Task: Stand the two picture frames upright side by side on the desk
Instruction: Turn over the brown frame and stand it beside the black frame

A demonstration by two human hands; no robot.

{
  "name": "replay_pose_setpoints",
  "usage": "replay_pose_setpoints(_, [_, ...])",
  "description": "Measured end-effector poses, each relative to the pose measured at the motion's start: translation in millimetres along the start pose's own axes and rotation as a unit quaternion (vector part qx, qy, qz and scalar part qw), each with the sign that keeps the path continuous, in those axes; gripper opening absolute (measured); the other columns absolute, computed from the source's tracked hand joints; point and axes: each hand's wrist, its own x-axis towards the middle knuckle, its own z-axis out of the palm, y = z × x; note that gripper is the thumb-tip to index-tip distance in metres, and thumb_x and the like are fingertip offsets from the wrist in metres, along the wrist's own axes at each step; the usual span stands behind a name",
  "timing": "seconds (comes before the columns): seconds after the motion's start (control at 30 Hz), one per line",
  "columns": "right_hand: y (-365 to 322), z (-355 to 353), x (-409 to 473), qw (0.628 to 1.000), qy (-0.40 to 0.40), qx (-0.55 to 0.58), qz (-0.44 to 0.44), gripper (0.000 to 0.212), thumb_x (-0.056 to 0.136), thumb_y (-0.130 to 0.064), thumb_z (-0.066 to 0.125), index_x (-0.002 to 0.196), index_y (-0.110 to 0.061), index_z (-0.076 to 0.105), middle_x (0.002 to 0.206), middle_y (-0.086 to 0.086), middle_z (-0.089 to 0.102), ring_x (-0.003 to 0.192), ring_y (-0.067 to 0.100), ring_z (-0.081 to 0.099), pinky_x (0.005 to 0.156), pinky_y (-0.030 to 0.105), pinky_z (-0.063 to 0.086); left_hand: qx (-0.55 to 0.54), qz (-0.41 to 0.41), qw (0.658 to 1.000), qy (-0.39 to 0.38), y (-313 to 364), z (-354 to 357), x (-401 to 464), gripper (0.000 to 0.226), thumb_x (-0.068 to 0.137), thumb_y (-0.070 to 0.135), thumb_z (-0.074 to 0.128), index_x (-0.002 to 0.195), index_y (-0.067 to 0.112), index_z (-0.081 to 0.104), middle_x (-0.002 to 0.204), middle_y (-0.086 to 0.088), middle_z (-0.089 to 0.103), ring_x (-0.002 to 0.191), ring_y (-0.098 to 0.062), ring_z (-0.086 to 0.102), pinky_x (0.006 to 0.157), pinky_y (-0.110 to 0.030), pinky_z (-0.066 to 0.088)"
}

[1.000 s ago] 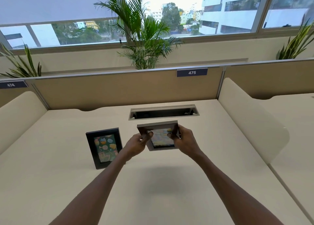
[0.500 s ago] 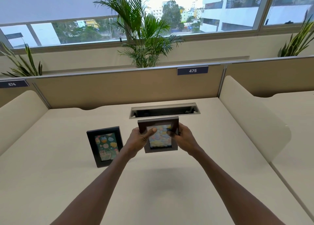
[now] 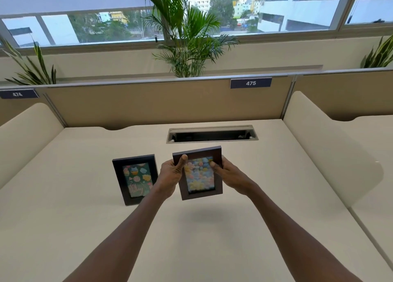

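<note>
Left hand [image 3: 170,176] and right hand [image 3: 228,175] both clamped on the brown frame [image 3: 198,173], one per side edge, centre of picture, face toward camera, above the desk [image 3: 212,239]. Black frame [image 3: 136,179] stands upright just left of it.

I am seated in an open-plan office; my cream desk [image 3: 85,196] is fenced by tan partition panels [image 3: 148,105] carrying numbered plates, 475 [image 3: 251,83] and 474 [image 3: 18,94]; a cable tray [image 3: 212,134] is cut into the top; potted palms [image 3: 187,37] line a long window [image 3: 297,7] facing city buildings.
</note>
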Motion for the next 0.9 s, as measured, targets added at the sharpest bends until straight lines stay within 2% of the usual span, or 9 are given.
replay_pose_setpoints(0.1, [7,1,8,1.0,0.007,0.006,0.01,0.035,0.089,-0.054,0.057,0.118,-0.035,0.06,0.114,-0.009,0.072,0.108,0.008,0.067,0.074,0.021,0.057,-0.005,-0.004,1.0,0.012,-5,-7,5,0.062,0.058,0.063,0.074,0.093,0.012,0.068,0.084,-0.002,0.08,0.082,-0.016,0.077,0.06,-0.024,0.059])
replay_pose_setpoints(0.23, [16,2,21,0.999,0.008,0.015,0.03,0.041,0.077,-0.069,0.065,0.109,-0.043,0.067,0.113,-0.012,0.073,0.106,0.007,0.068,0.07,0.02,0.058,-0.013,-0.012,1.0,0.025,-9,-14,13,0.067,0.054,0.068,0.075,0.091,0.013,0.069,0.084,-0.002,0.08,0.081,-0.017,0.077,0.059,-0.025,0.059])
replay_pose_setpoints(0.47, [35,6,39,0.997,0.017,0.055,0.061,0.043,0.078,-0.062,0.068,0.113,-0.036,0.067,0.114,-0.006,0.073,0.107,0.013,0.069,0.075,0.024,0.058,0.019,-0.017,0.999,0.032,-17,-24,20,0.067,0.055,0.07,0.073,0.09,0.013,0.071,0.086,-0.002,0.08,0.085,-0.017,0.077,0.062,-0.025,0.06])
replay_pose_setpoints(0.57, [47,9,48,0.995,0.026,0.037,0.084,0.041,0.08,-0.062,0.063,0.113,-0.038,0.064,0.112,-0.012,0.073,0.105,0.011,0.069,0.074,0.024,0.058,0.043,-0.019,0.998,0.037,-28,-33,19,0.07,0.066,0.066,0.069,0.104,0.008,0.067,0.099,-0.007,0.079,0.096,-0.022,0.075,0.077,-0.037,0.061])
replay_pose_setpoints(0.63, [51,9,49,0.996,0.026,0.035,0.083,0.044,0.077,-0.065,0.063,0.113,-0.039,0.064,0.113,-0.012,0.073,0.106,0.011,0.069,0.077,0.026,0.058,0.073,-0.012,0.996,0.056,-35,-33,11,0.065,0.077,0.063,0.062,0.106,0.005,0.065,0.1,-0.008,0.077,0.094,-0.015,0.074,0.075,-0.031,0.059])
replay_pose_setpoints(0.7, [55,9,51,0.996,0.022,0.04,0.078,0.048,0.076,-0.067,0.064,0.115,-0.038,0.064,0.117,-0.009,0.072,0.109,0.013,0.068,0.083,0.03,0.058,0.1,-0.003,0.991,0.085,-43,-28,1,0.056,0.086,0.059,0.056,0.103,0.007,0.067,0.093,0.0,0.075,0.086,-0.002,0.071,0.066,-0.015,0.053])
replay_pose_setpoints(0.77, [61,11,56,0.995,0.019,0.045,0.082,0.051,0.078,-0.065,0.064,0.119,-0.035,0.063,0.121,-0.005,0.071,0.113,0.017,0.066,0.09,0.036,0.057,0.121,0.012,0.985,0.122,-57,-26,-7,0.043,0.094,0.048,0.054,0.101,0.009,0.069,0.086,0.006,0.072,0.079,0.004,0.067,0.062,-0.01,0.048])
replay_pose_setpoints(0.87, [71,15,63,0.994,0.026,0.041,0.093,0.048,0.083,-0.06,0.059,0.121,-0.031,0.061,0.122,-0.002,0.07,0.116,0.021,0.064,0.099,0.048,0.052,0.151,0.02,0.973,0.173,-78,-24,-18,0.017,0.099,0.023,0.058,0.11,0.014,0.067,0.1,0.002,0.072,0.097,-0.011,0.067,0.072,-0.016,0.053])
replay_pose_setpoints(0.9, [71,15,64,0.994,0.025,0.043,0.095,0.046,0.083,-0.06,0.059,0.12,-0.032,0.061,0.121,-0.003,0.071,0.116,0.022,0.064,0.1,0.049,0.051,0.16,0.028,0.97,0.179,-82,-23,-21,0.019,0.098,0.015,0.057,0.115,0.015,0.066,0.106,0.003,0.07,0.103,-0.015,0.066,0.077,-0.015,0.053])
